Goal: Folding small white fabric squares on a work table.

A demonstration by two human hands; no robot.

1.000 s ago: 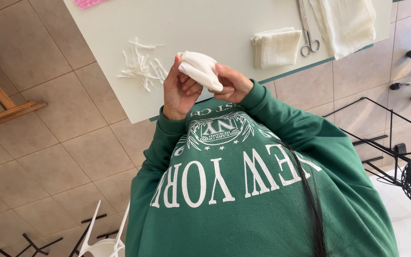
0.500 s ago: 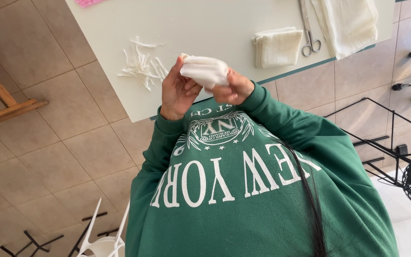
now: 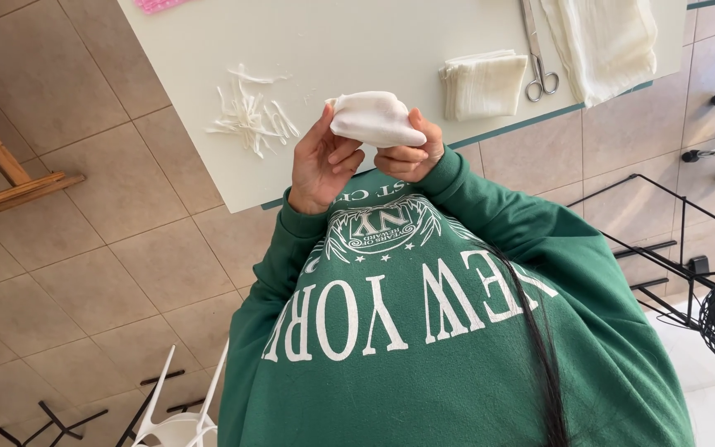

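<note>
Just above the near edge of the surface (image 3: 357,41), both hands clasp a white cloth bundle (image 3: 374,118): left hand (image 3: 322,165) pinching one end, right hand (image 3: 411,153) gripping beneath (mid-fold, seemingly). Tucking the loose end calls for steady fingers.

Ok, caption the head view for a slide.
Left hand and right hand hold a white cloth bundle over the pale table.
</note>
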